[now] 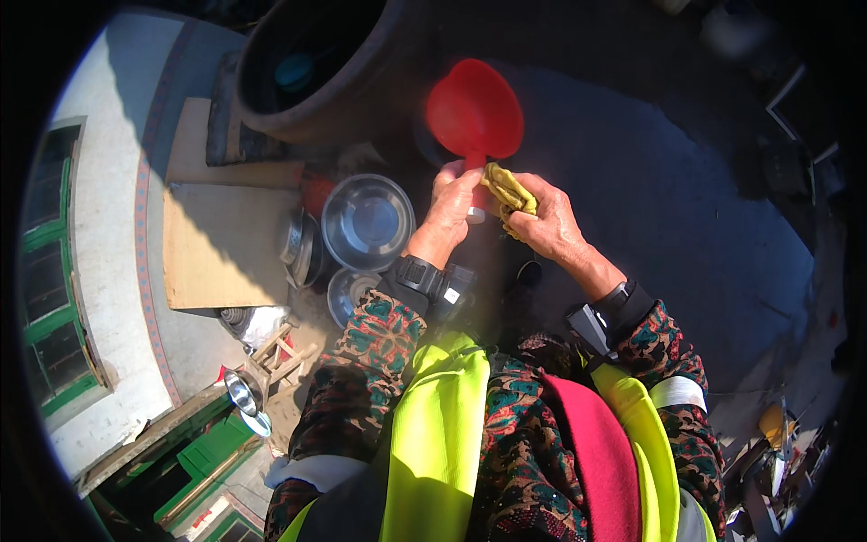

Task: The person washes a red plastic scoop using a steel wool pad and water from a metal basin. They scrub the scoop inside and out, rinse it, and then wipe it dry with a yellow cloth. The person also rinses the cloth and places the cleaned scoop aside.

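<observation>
A red plastic water ladle (474,108) points away from me, its bowl at the far end. My left hand (447,210) grips its handle just below the bowl, and the pale end of the handle shows under my fingers. Bunched in my right hand (550,215) is a yellow cloth (509,193), held right beside the ladle's handle. Whether the cloth touches the handle, I cannot tell. To the left of my left hand sits a wide stainless steel basin (369,222). A smaller metal basin (349,295) lies nearer me, partly hidden by my sleeve.
A large dark vat (339,115) stands at upper left, with a turquoise object (294,72) inside. Flat boards (223,244) lean by the wall. Metal pans (305,247) stand beside the basin. A wooden stool (281,359) and a small metal bowl (242,391) are at lower left.
</observation>
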The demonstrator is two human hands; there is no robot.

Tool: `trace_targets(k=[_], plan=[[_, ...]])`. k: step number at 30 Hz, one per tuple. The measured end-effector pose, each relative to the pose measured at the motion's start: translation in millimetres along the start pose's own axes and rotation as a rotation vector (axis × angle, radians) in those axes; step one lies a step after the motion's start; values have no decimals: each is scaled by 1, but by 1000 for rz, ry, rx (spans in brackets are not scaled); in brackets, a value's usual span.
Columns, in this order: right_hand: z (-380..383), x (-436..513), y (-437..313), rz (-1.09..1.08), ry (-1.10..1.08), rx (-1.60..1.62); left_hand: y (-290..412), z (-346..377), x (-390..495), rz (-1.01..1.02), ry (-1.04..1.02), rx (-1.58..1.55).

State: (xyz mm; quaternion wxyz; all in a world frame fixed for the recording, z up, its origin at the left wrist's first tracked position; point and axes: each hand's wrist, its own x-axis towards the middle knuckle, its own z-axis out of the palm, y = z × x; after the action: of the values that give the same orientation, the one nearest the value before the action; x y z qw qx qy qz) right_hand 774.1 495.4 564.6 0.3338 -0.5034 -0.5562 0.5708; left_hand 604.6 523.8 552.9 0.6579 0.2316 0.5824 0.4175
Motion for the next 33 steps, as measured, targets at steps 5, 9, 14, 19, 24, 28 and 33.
trace_targets(k=[5, 9, 14, 19, 24, 28, 33], plan=[[-16, 47, -18, -454, 175, -286, 10, 12, -17, -104, -94, 171], [-29, 97, -42, -530, 160, -432, 20, 36, -20, -14, -239, 134], [-45, 76, -40, -355, -60, -464, 22, 38, -25, 22, -172, 83], [-65, 62, -23, -31, -232, -284, 17, 30, -26, 22, -183, 149], [-80, 52, 5, -94, -87, -829, 23, 13, -19, 71, -211, 95], [-85, 48, 19, -9, 96, -294, 26, 5, -10, -40, -217, 106], [-63, 59, 2, -232, 116, -52, 16, 18, 0, 46, -189, 145]])
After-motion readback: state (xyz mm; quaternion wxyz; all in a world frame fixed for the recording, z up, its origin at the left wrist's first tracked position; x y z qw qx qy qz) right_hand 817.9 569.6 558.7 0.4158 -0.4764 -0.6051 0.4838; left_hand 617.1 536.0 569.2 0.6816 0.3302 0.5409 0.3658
